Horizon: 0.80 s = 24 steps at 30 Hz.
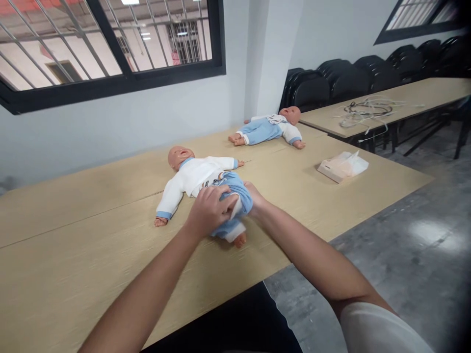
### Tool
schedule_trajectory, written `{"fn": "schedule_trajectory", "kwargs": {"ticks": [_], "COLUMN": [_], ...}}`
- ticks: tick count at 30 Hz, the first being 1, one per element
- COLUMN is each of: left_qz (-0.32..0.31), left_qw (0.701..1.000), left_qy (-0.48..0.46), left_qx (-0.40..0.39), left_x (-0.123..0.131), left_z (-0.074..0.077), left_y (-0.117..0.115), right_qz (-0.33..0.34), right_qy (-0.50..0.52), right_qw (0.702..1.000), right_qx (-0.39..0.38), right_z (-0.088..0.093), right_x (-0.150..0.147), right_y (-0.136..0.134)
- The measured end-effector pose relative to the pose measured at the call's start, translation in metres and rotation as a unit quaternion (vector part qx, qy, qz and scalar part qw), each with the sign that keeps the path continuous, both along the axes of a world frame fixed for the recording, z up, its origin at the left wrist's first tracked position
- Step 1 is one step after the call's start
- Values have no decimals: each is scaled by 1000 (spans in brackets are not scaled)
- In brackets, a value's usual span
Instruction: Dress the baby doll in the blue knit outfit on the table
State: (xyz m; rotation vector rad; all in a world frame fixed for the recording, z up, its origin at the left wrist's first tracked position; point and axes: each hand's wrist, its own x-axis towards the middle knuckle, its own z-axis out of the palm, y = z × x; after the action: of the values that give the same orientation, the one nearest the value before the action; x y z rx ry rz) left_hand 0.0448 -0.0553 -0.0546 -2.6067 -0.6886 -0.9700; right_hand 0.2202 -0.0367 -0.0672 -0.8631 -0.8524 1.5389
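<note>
A baby doll point(196, 171) in a white top lies on its back on the table, head away from me and arms spread. Its light blue pants point(230, 184) are bunched, and one pant leg is raised and bent. My left hand point(211, 206) pinches the fabric near that leg's white cuff. From the right, my right hand point(254, 198) is closed around the same pant leg, its fingertips hidden behind the cloth. The doll's other foot point(240, 239) sticks out of its cuff towards me. Printed material shows at the doll's waist.
A second doll point(267, 130) in similar clothes lies farther back on the wooden table point(91, 255). A tissue pack point(344, 166) stands to the right. Cables point(371, 110) lie on another table, with black folding chairs point(312, 90) behind. A barred window is at upper left.
</note>
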Motion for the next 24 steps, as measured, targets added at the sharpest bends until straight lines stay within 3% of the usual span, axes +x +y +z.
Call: {"fn": "schedule_trajectory", "kwargs": {"ticks": [3, 7, 13, 16, 18, 20, 22, 24], "left_qz": [49, 70, 50, 22, -8, -35, -42, -36], "left_qw": [998, 995, 988, 985, 987, 989, 990, 988], "left_qy": [-9, -67, -145, -164, -159, -146, -135, -148], "left_qx": [-25, -17, -33, -43, -29, -9, -7, -26], "left_x": [0, -5, -18, -22, -23, -23, -24, -24], "left_z": [0, -2, -5, -4, -3, -3, -3, -3], "left_y": [2, 10, 21, 21, 20, 18, 16, 12], "right_qz": [10, 24, 101, 151, 96, -23, -127, -179], "right_qy": [7, -16, -129, -147, -124, -116, -155, -219], "right_qw": [999, 1000, 984, 973, 983, 989, 976, 952], "right_qx": [-33, -3, 71, 92, 98, 91, 90, 114], "right_z": [2, 5, 19, 17, 8, -5, -20, -32], "right_x": [-2, -2, 22, 36, 41, 43, 43, 43], "right_y": [-4, -7, -8, 0, 11, 25, 39, 51]}}
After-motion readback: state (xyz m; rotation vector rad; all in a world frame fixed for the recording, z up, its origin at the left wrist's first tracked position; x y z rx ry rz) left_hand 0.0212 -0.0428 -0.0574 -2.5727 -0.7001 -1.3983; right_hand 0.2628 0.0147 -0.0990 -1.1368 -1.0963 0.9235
